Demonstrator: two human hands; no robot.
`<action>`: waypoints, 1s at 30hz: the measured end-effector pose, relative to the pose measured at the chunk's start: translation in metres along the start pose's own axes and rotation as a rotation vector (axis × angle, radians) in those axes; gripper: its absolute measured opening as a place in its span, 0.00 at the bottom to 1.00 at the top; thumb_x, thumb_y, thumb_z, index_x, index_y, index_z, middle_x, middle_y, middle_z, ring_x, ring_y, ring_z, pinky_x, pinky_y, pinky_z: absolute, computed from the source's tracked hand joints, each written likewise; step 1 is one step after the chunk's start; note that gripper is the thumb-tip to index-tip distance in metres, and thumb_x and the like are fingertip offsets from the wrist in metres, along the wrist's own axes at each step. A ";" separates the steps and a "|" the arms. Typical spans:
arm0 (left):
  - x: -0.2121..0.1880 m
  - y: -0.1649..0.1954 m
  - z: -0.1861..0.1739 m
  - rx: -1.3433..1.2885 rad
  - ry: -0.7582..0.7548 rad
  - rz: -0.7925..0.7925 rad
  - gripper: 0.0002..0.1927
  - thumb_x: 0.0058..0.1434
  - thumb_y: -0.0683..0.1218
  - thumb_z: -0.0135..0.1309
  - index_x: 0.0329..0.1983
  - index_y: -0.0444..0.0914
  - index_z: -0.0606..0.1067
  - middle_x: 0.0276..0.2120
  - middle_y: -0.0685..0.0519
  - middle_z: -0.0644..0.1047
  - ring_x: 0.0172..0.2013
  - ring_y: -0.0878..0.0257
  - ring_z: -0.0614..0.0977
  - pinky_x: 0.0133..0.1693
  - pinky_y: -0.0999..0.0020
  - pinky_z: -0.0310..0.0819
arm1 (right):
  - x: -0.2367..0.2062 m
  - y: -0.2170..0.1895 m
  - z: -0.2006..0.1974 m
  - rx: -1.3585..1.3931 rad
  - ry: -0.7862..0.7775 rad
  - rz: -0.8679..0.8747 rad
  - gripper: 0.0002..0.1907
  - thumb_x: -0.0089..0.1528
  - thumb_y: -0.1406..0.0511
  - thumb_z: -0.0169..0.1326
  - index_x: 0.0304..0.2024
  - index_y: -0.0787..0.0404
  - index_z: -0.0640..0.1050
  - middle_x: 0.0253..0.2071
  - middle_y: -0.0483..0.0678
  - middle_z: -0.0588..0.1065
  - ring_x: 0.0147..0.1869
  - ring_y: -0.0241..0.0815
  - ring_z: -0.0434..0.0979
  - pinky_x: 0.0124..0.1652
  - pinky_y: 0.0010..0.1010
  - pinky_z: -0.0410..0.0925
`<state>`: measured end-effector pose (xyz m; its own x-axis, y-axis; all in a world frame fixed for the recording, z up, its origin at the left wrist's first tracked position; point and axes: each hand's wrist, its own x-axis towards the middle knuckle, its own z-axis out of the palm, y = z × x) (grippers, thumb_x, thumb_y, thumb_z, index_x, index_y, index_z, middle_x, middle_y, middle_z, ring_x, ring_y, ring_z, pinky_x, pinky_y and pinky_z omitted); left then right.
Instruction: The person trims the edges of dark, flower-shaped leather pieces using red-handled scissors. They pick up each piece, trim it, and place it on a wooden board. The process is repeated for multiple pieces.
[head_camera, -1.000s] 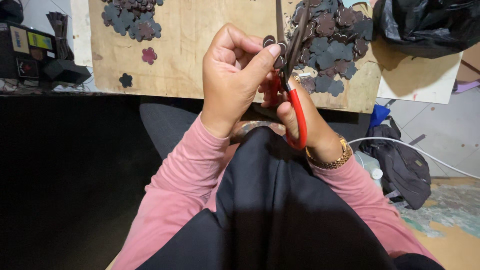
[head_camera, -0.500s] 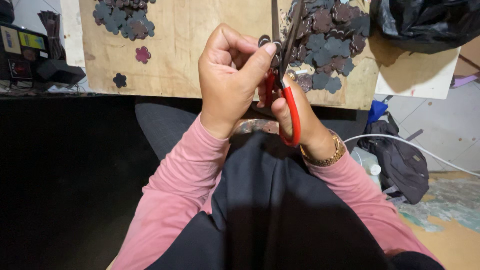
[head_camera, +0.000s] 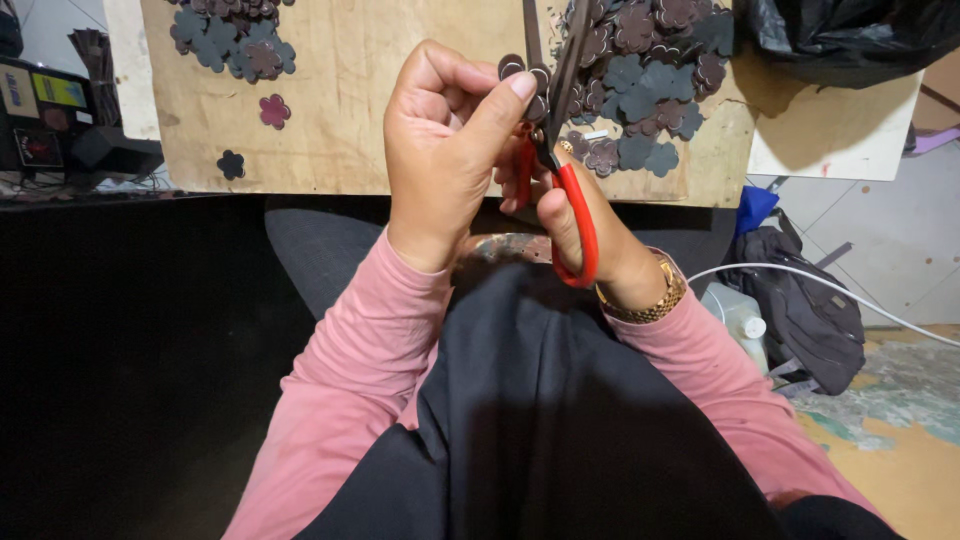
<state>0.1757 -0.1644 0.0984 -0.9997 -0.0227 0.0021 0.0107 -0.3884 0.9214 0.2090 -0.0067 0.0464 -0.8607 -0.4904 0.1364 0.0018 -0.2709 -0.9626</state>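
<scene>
— Left hand (head_camera: 450, 150) pinches a small dark flower cutout (head_camera: 525, 72) at its fingertips; right hand (head_camera: 590, 225) grips red-handled scissors (head_camera: 560, 150), blades parted around the piece.

— Which step?

— Trimming, I'd judge; closing the blades needs the piece held steady. Beyond the hands, a heap of dark cutouts (head_camera: 650, 60) on a wooden board (head_camera: 340, 90); far left, a black box (head_camera: 40, 120) with small yellow and red labels.

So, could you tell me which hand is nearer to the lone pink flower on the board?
Left. The left hand is just beside the pink flower; the right hand sits farther off.
</scene>
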 end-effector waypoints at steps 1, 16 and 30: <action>0.000 -0.002 0.000 0.010 -0.008 0.028 0.13 0.71 0.35 0.61 0.43 0.35 0.67 0.32 0.51 0.76 0.29 0.71 0.76 0.29 0.78 0.70 | 0.000 0.000 0.000 -0.002 0.006 0.003 0.48 0.67 0.32 0.44 0.66 0.67 0.65 0.51 0.44 0.68 0.49 0.34 0.67 0.54 0.28 0.66; 0.003 0.010 -0.007 -0.013 -0.088 -0.003 0.15 0.70 0.36 0.56 0.58 0.36 0.70 0.46 0.54 0.78 0.43 0.71 0.78 0.44 0.74 0.78 | -0.003 0.016 -0.003 0.132 0.126 0.042 0.54 0.63 0.31 0.48 0.70 0.67 0.62 0.55 0.47 0.68 0.57 0.35 0.68 0.58 0.30 0.67; 0.007 0.006 -0.013 -0.006 -0.051 -0.115 0.07 0.68 0.36 0.58 0.44 0.35 0.71 0.37 0.50 0.81 0.36 0.69 0.80 0.36 0.76 0.75 | 0.001 0.000 0.002 -0.030 0.043 0.023 0.48 0.66 0.33 0.46 0.67 0.65 0.64 0.58 0.45 0.69 0.53 0.33 0.67 0.55 0.27 0.66</action>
<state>0.1686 -0.1787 0.0995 -0.9941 0.0690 -0.0835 -0.1039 -0.3914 0.9143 0.2087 -0.0089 0.0471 -0.8817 -0.4600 0.1050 0.0066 -0.2346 -0.9721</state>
